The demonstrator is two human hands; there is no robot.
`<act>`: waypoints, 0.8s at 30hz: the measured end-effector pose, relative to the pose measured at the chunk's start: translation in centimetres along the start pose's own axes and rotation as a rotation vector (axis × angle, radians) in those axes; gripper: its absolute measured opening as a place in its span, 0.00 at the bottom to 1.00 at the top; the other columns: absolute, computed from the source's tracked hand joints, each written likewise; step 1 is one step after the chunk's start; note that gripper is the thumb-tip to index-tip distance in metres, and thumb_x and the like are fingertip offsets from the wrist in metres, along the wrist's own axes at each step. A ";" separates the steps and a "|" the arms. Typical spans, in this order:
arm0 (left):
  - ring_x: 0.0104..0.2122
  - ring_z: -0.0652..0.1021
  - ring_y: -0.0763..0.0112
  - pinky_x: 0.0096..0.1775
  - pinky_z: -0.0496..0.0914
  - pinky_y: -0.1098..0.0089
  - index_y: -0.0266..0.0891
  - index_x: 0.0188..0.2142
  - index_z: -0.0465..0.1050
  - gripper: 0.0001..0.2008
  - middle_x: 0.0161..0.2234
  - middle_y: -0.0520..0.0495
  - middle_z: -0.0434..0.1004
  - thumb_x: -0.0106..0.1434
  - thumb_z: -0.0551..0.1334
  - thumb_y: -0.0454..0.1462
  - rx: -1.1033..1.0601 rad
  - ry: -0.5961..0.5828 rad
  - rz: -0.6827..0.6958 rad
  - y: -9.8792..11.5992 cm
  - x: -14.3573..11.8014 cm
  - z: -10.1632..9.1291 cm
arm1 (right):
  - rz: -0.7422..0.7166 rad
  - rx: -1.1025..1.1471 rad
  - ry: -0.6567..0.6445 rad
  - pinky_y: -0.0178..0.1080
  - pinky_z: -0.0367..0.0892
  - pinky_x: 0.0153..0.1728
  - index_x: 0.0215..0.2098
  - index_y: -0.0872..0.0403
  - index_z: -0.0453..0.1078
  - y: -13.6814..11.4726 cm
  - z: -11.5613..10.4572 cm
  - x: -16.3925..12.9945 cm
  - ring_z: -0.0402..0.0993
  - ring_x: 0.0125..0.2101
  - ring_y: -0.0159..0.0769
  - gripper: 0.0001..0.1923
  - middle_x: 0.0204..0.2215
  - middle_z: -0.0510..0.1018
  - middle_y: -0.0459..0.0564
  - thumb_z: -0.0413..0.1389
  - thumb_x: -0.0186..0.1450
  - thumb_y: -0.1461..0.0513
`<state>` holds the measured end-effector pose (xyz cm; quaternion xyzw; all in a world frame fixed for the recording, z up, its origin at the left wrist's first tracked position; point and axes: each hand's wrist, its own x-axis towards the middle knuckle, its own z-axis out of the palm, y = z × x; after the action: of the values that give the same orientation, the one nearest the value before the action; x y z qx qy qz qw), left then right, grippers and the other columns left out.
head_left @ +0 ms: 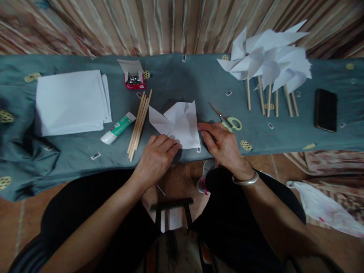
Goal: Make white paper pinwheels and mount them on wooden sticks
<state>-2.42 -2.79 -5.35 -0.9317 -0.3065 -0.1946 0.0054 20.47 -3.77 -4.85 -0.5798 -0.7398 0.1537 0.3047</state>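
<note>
Head view: the left grip (159, 154) curls onto the near edge of a paper pinwheel (183, 127) between the hands; whether clamped, I cannot tell. The right grip (223, 144), thumb slightly apart, touches its right edge.

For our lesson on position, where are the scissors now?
In the head view, the scissors lie right of centre on the cloth, just beyond the right hand and to the right of the folded white paper.

the cloth-covered table (183, 81) supports: paper stack (71, 102), tube (118, 128), wooden sticks (140, 125), red box (134, 85), folded paper (184, 127), scissors (223, 116), paper pinwheels (269, 60), phone (325, 110).
</note>
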 end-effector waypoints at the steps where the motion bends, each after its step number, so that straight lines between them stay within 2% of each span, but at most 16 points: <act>1: 0.38 0.74 0.61 0.36 0.65 0.62 0.34 0.41 0.75 0.08 0.39 0.45 0.80 0.69 0.57 0.32 0.010 -0.006 0.002 0.1 0.2 0.0 | -0.001 0.005 0.001 0.46 0.72 0.48 0.48 0.53 0.76 0.0 -0.1 -0.1 0.78 0.42 0.41 0.14 0.41 0.83 0.51 0.50 0.69 0.63; 6: 0.34 0.74 0.62 0.35 0.65 0.62 0.33 0.37 0.75 0.08 0.36 0.43 0.79 0.68 0.57 0.31 0.048 -0.043 -0.020 0.3 0.7 0.1 | -0.001 0.019 0.022 0.47 0.73 0.47 0.49 0.54 0.75 0.1 -0.6 -0.4 0.78 0.43 0.42 0.14 0.41 0.83 0.52 0.51 0.69 0.64; 10: 0.34 0.75 0.62 0.35 0.66 0.62 0.33 0.36 0.75 0.09 0.35 0.43 0.79 0.68 0.56 0.30 0.025 0.012 -0.022 0.4 0.6 0.4 | -0.013 0.026 0.014 0.48 0.72 0.49 0.49 0.54 0.75 0.0 -1.0 -0.7 0.77 0.43 0.42 0.14 0.42 0.83 0.52 0.50 0.69 0.64; 14: 0.35 0.76 0.64 0.37 0.68 0.64 0.32 0.40 0.75 0.07 0.38 0.43 0.80 0.67 0.57 0.30 -0.068 0.076 0.021 0.6 0.2 0.3 | -0.039 0.066 -0.073 0.52 0.68 0.55 0.50 0.52 0.75 -0.3 -1.5 -1.4 0.74 0.51 0.44 0.16 0.50 0.79 0.53 0.51 0.68 0.66; 17: 0.37 0.77 0.65 0.38 0.69 0.64 0.32 0.42 0.74 0.07 0.40 0.43 0.81 0.66 0.59 0.29 -0.117 0.075 0.029 0.7 -0.4 0.1 | -0.059 0.091 -0.164 0.55 0.65 0.58 0.50 0.49 0.75 -0.5 -1.7 -2.2 0.68 0.58 0.45 0.17 0.57 0.74 0.53 0.53 0.67 0.68; 20: 0.39 0.78 0.63 0.39 0.70 0.64 0.31 0.43 0.74 0.07 0.42 0.42 0.81 0.66 0.60 0.29 -0.154 0.061 0.029 0.7 -0.8 0.0 | -0.060 0.116 -0.222 0.55 0.65 0.58 0.48 0.49 0.76 -0.6 -1.5 -2.7 0.65 0.59 0.46 0.14 0.59 0.71 0.53 0.56 0.66 0.66; 24: 0.41 0.78 0.62 0.39 0.71 0.63 0.32 0.44 0.74 0.08 0.42 0.41 0.81 0.67 0.59 0.29 -0.167 0.044 0.028 0.7 -1.0 0.0 | -0.073 0.162 -0.237 0.53 0.66 0.58 0.42 0.48 0.77 -0.7 -1.1 -2.9 0.65 0.59 0.44 0.08 0.59 0.71 0.51 0.57 0.67 0.64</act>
<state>-2.80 -3.91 -5.61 -0.9287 -0.2760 -0.2397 -0.0628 21.07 -6.86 -4.40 -0.5037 -0.7765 0.2689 0.2665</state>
